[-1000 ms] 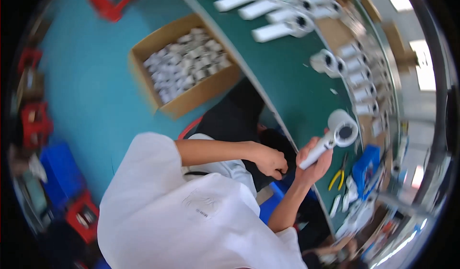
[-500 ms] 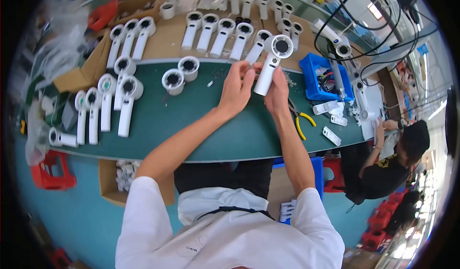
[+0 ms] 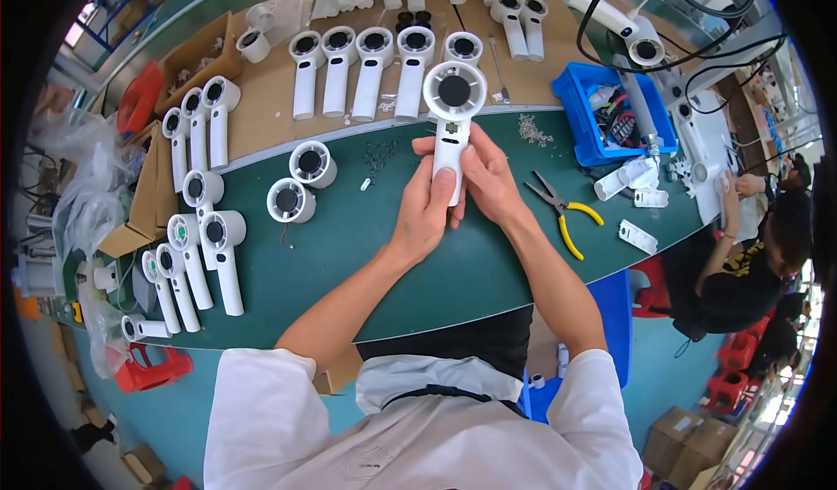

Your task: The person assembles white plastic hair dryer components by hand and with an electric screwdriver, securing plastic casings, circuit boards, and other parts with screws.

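A white handheld fan (image 3: 454, 93) with a round ring head and dark centre stands up between my two hands, above the green mat. My left hand (image 3: 422, 215) grips the lower handle, its thumb lying along the front. From the other side, my right hand (image 3: 490, 176) closes on the same handle. Pliers with yellow grips (image 3: 565, 214) lie on the mat to the right of my hands, their jaws spread. Two loose fan heads (image 3: 302, 180) rest on the mat to the left, one with a short wire.
Rows of white fans (image 3: 373, 58) lie on cardboard at the back; more (image 3: 225, 255) lie at left. A blue bin (image 3: 575, 115) of parts and tools stands at right, near small screws (image 3: 534, 131) and white casings (image 3: 638, 237). Black cables (image 3: 689, 37) hang above. Another person (image 3: 741, 263) sits at right.
My view has turned and shifted. The fan is now more upright and faces me, and my left hand has closed on its handle with the thumb across the front.
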`<move>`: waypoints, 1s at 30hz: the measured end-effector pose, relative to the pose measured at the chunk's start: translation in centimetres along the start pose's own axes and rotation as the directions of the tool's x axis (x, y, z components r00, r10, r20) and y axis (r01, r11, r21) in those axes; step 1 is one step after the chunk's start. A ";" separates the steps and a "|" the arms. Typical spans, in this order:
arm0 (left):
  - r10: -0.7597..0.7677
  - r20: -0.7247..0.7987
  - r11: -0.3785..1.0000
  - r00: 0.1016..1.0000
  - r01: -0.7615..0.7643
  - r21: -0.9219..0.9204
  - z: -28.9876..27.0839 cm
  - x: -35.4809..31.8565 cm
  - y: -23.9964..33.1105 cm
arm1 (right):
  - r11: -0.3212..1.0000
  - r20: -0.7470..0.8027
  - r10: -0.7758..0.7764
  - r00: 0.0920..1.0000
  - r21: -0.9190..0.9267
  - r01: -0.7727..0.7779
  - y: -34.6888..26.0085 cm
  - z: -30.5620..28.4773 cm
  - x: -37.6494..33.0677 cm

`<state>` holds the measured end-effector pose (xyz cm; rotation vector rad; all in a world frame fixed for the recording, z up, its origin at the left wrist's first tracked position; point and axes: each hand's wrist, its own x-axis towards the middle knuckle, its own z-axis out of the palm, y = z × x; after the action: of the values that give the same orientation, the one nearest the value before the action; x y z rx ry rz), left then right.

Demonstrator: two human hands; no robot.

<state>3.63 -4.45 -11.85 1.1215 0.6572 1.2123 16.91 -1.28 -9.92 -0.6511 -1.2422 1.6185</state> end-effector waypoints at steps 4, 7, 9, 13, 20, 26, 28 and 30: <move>-0.055 0.091 0.984 0.994 0.069 -0.165 -0.6 0.3 0.0 | 0.999 0.018 0.027 0.999 0.040 -0.028 -0.3 0.2 -0.1; -0.160 0.195 0.906 0.968 0.222 -0.360 -0.9 0.3 0.0 | 1.000 -0.078 -0.019 0.997 0.005 0.019 0.6 -0.4 -0.3; -0.181 0.241 0.877 0.953 0.267 -0.399 -1.5 0.2 0.2 | 0.999 -0.081 -0.010 0.997 0.048 0.014 0.3 -0.2 -0.4; -0.213 0.320 0.802 0.923 0.352 -0.482 -1.5 0.1 1.2 | 0.998 -0.121 -0.063 0.991 0.017 0.065 0.5 0.4 -0.5; -0.200 0.222 0.889 0.954 0.273 -0.369 -0.9 0.0 1.0 | 0.999 -0.046 -0.045 0.998 0.013 0.045 0.2 0.0 -0.5; -0.054 0.068 0.992 0.996 0.062 -0.114 -1.2 0.2 0.7 | 0.999 -0.098 -0.005 0.995 -0.042 0.001 -1.0 0.8 -1.2; 0.002 0.042 1.000 0.999 -0.001 -0.024 -1.1 0.1 0.4 | 0.997 -0.138 -0.077 0.987 -0.042 0.072 -0.7 0.7 -1.1; 0.051 0.029 0.998 0.998 -0.052 0.046 -0.9 0.0 0.2 | 0.997 -0.166 -0.066 0.984 -0.045 0.059 -1.0 0.9 -1.4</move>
<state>2.76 -4.17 -12.02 1.1989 0.6415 1.2280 17.06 -2.92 -8.81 -0.7504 -1.1621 1.4597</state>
